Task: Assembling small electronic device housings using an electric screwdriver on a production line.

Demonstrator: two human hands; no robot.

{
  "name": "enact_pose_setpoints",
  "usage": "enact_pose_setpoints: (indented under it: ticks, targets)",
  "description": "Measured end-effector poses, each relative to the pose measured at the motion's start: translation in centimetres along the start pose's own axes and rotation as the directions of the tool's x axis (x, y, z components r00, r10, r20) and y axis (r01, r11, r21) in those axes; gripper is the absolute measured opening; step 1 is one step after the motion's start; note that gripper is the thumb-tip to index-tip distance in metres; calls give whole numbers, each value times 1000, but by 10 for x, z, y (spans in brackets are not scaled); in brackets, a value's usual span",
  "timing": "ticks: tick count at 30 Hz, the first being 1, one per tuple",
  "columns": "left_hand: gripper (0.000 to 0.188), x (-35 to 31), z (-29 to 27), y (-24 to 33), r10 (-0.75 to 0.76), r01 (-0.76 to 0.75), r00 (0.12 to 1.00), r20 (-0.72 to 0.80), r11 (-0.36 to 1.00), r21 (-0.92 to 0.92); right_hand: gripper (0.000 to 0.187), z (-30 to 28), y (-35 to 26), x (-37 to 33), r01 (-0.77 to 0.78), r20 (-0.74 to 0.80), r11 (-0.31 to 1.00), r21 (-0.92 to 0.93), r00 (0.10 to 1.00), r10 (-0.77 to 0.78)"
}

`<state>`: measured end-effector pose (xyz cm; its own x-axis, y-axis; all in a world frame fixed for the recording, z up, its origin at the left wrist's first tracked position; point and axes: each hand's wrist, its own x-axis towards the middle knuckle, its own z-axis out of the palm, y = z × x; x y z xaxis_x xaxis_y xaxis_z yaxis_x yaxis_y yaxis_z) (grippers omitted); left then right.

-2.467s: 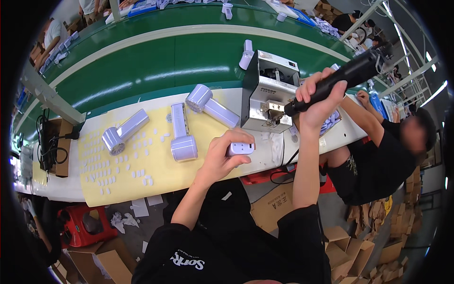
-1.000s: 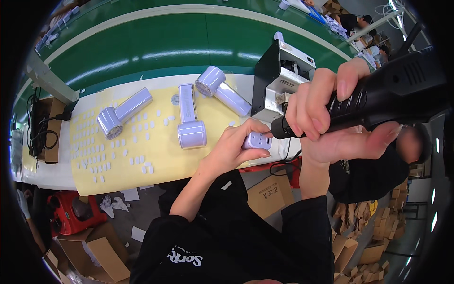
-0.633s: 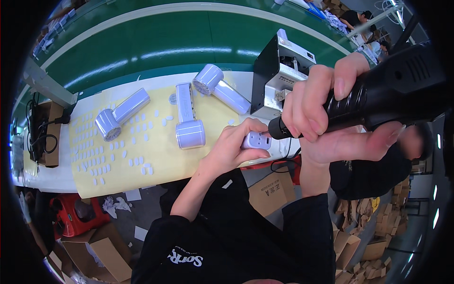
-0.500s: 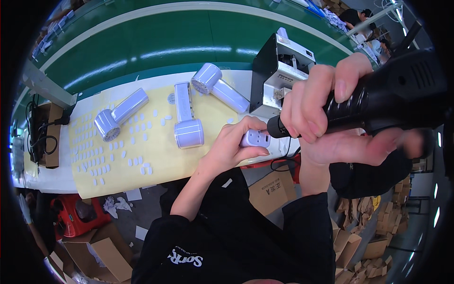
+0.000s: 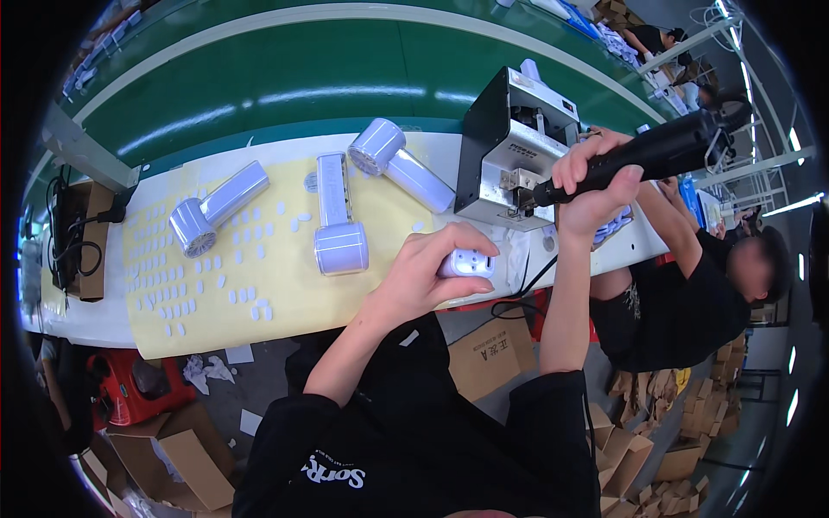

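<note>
My left hand (image 5: 419, 272) is closed round a lavender hair-dryer-shaped device; the handle end (image 5: 467, 262) faces up, showing small holes and a dark slot. The rest of it is hidden by my palm. Wrapped round a black electric screwdriver (image 5: 656, 155), my right hand (image 5: 596, 186) holds it nearly level. Its tip is at the metal front of a black-and-silver screw feeder (image 5: 540, 142); I cannot tell whether a screw is on the bit. Three similar lavender devices lie to the left: one (image 5: 218, 209), another (image 5: 339, 216) and a third (image 5: 401, 164).
Rows of small pale oval pieces (image 5: 173, 272) lie on a yellow sheet (image 5: 285, 306) covering the white table. A dark cable (image 5: 540, 278) runs by the feeder. A co-worker (image 5: 691, 302) sits close at the right. Cardboard boxes (image 5: 177, 462) stand on the floor.
The screwdriver has moved off the device's end, away from me, to the screw feeder. My left hand keeps hold of the device in nearly the same place.
</note>
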<state>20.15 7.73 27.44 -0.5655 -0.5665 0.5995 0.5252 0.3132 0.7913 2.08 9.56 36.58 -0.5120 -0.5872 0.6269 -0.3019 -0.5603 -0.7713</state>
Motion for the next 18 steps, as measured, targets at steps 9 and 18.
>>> enact_pose_setpoints:
  ticks: [9,18]
  targets:
    - [35,0,4,-4,15,-15,1000,-6,999,-48,46,-6,10,14,-173,3,985,1,985,173]
    - [35,0,8,-7,-46,42,998,-50,996,-81,49,-7,-2,-7,-212,22,974,85,977,210]
